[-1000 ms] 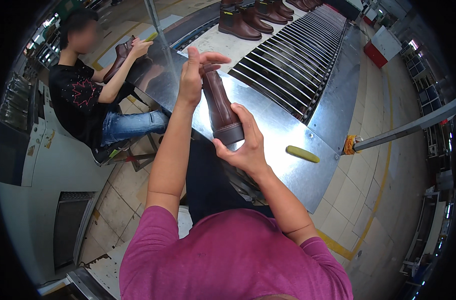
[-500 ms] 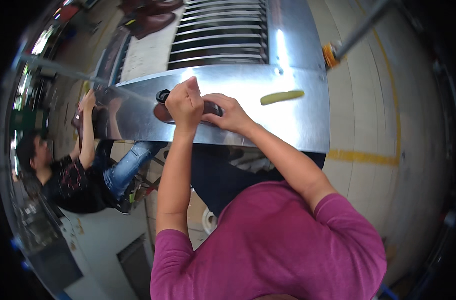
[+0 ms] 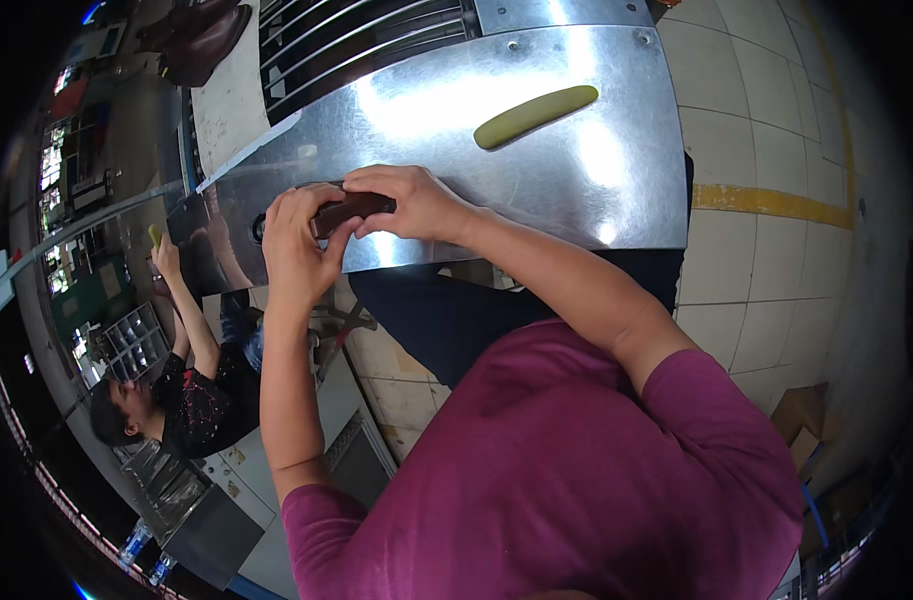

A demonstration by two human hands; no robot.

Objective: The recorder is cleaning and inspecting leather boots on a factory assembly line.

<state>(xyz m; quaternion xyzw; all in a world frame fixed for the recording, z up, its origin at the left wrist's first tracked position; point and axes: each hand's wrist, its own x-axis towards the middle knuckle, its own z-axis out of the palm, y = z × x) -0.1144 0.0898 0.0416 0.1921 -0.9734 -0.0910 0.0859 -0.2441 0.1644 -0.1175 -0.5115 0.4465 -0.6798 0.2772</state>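
Observation:
A dark brown boot (image 3: 349,208) lies low against the shiny metal table (image 3: 537,170), mostly covered by my hands. My left hand (image 3: 297,245) wraps around its left part. My right hand (image 3: 407,200) presses on its top from the right. Only a short strip of brown leather and a dark opening at the left show between my fingers. A yellow-green stick (image 3: 537,115) lies loose on the metal farther back, apart from both hands.
A roller conveyor (image 3: 367,40) runs behind the table, with brown boots (image 3: 197,35) at its far left. A seated person in a black shirt (image 3: 202,400) works at the left, one hand raised. Tiled floor with a yellow line (image 3: 767,200) lies to the right.
The boot stood upright in my hands a second ago; it now lies flat near the table under both hands. My head has tilted down and turned.

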